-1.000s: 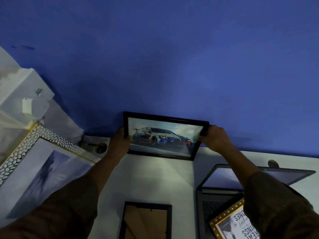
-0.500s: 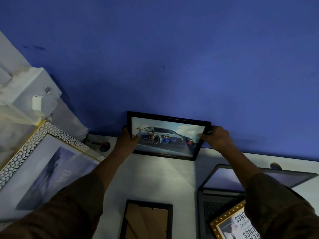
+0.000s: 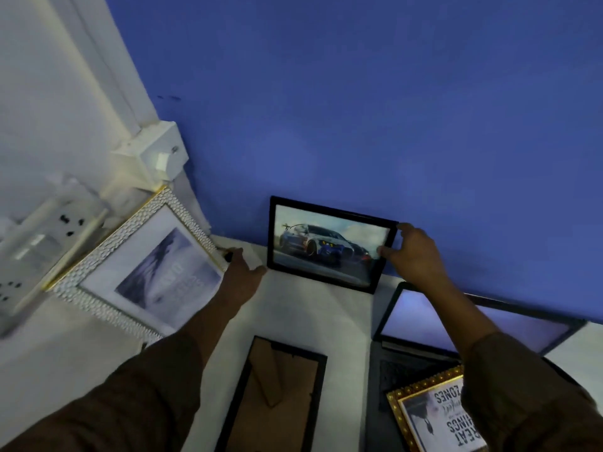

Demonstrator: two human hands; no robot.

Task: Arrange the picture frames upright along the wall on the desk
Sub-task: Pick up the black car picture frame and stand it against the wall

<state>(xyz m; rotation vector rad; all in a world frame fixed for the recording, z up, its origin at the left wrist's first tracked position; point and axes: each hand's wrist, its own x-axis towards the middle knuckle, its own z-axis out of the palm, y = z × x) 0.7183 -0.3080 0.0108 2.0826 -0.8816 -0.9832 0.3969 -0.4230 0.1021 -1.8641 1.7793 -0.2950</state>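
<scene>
A black frame with a car picture (image 3: 326,246) stands upright on the white desk (image 3: 310,308), leaning on the blue wall. My right hand (image 3: 416,256) pinches its right edge between thumb and fingers. My left hand (image 3: 241,272) is off that frame, fingers spread, its fingertips at the corner of a white pebbled frame (image 3: 140,272) that leans at the left. A black frame (image 3: 277,396) lies face down, brown backing up, near me. A gold frame (image 3: 437,415) with text lies flat at the lower right.
An open laptop (image 3: 424,324) sits to the right of the car frame, and the gold frame rests on its keyboard. A white switch box (image 3: 153,158) and a socket strip (image 3: 32,252) are on the left wall, behind the white frame.
My left hand let go of the car frame's left edge and moved left to the white frame's corner. The car frame now rests on the desk against the wall. My view swung left.
</scene>
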